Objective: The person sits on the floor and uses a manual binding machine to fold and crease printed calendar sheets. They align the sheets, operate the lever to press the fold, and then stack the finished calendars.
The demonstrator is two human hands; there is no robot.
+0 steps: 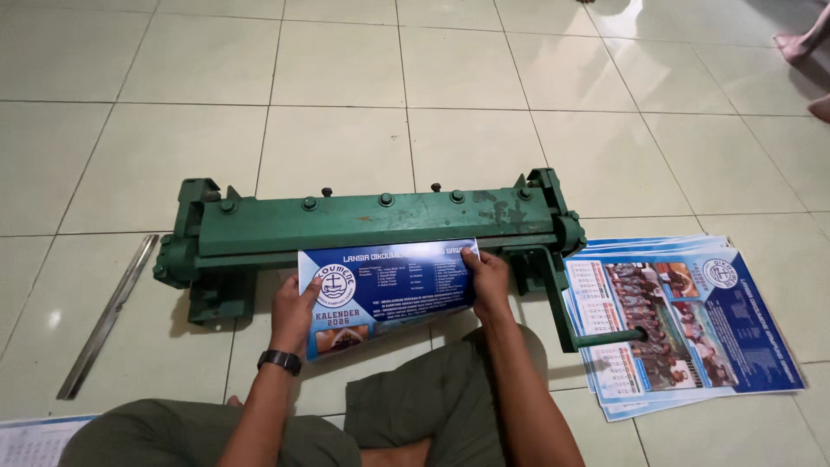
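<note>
A: Grip status?

B: Both hands clamped on one printed calendar sheet, blue with white text and a round emblem. Left hand pinches its left edge, thumb on top. Right hand presses the top right corner, fingers flat on the paper.

A: Where's the sheet sitting?

B: Top edge is up against the slot of the green metal press, under the long clamping bar. The rest hangs out toward the person's lap. Sheet bows upward slightly in the middle, so not seated flat.

A: Step in hand?

B: Looks like alignment: squaring the top edge in the jaw of the machine. The press handle on the right side is untouched, nobody's hand near it.

A: What does the next move need?

B: My read: edge parallel to the bar, bow flattened, one hand kept on the paper while the other goes to the handle. If the sheet skews, the crimp lands crooked.

A: Any containers?

B: None in view. Stock lies loose: a fanned stack of printed sheets on the tiled floor, right of the machine, partly under the handle. A thin metal strip lies on the floor to the left, well apart. Another paper corner at bottom left.
</note>
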